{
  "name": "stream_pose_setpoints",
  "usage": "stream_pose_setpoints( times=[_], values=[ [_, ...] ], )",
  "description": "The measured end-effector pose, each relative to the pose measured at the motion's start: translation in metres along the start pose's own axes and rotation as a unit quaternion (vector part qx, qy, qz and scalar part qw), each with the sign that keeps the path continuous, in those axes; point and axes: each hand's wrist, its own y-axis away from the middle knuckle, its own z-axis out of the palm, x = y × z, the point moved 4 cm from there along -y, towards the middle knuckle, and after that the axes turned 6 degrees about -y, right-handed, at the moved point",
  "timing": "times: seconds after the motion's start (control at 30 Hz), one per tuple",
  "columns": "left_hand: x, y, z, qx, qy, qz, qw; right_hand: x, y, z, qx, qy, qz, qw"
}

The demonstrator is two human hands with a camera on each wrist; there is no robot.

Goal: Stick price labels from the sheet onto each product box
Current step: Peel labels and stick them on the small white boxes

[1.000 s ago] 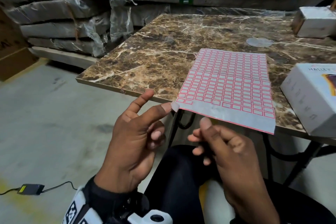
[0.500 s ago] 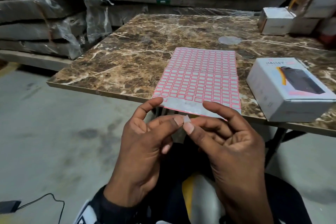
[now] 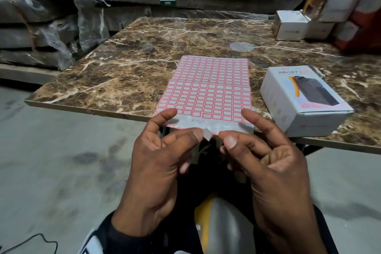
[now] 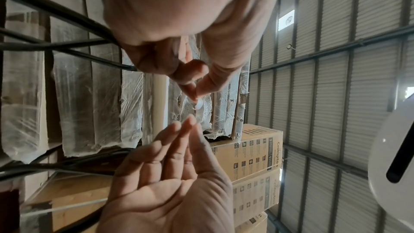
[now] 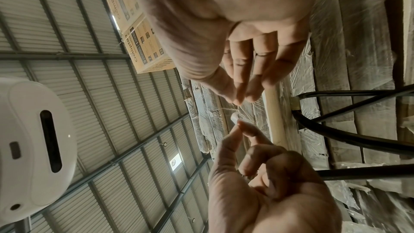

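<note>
A sheet of red-framed price labels (image 3: 208,88) lies on the marble table (image 3: 123,64), its blank near edge hanging over the table's front. To its right stands a white product box (image 3: 303,99) printed "HALLEY". One small white label (image 3: 207,135) hangs in the air in front of the sheet. My right hand (image 3: 231,138) pinches it between thumb and a finger, seen clearly in the right wrist view as the label (image 5: 234,118) in that hand (image 5: 238,125). My left hand (image 3: 181,130) has straight fingers, their tips (image 4: 190,121) just short of the label (image 4: 198,105).
Several small white boxes (image 3: 292,24) and a red carton (image 3: 362,27) are stacked at the table's back right. Plastic-wrapped stacks (image 3: 51,27) stand behind and to the left. Black table legs (image 5: 347,139) run under the top. A cable (image 3: 31,241) lies on the floor.
A second ago the label sat on my left thumb tip with the hands apart. The hands came together and my right hand now pinches it. The view has swung right.
</note>
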Motion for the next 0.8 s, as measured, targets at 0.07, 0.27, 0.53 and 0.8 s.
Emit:
stream_pose_setpoints(
  times=[0.07,0.27,0.53,0.8],
  values=[
    [-0.004,0.000,0.003,-0.008,0.012,-0.018,1.000,0.000,0.001,0.001,0.001,0.000,0.001,1.000],
    [-0.007,0.000,0.011,-0.032,0.035,-0.046,0.998,-0.001,0.002,0.001,0.011,-0.004,-0.006,1.000],
    [-0.008,0.004,0.015,-0.028,0.025,-0.036,0.999,0.002,0.004,0.007,0.007,-0.034,-0.014,0.999],
    [-0.007,0.009,0.016,-0.040,-0.001,-0.007,0.999,0.001,0.006,0.012,0.033,-0.038,-0.014,0.999]
  ],
)
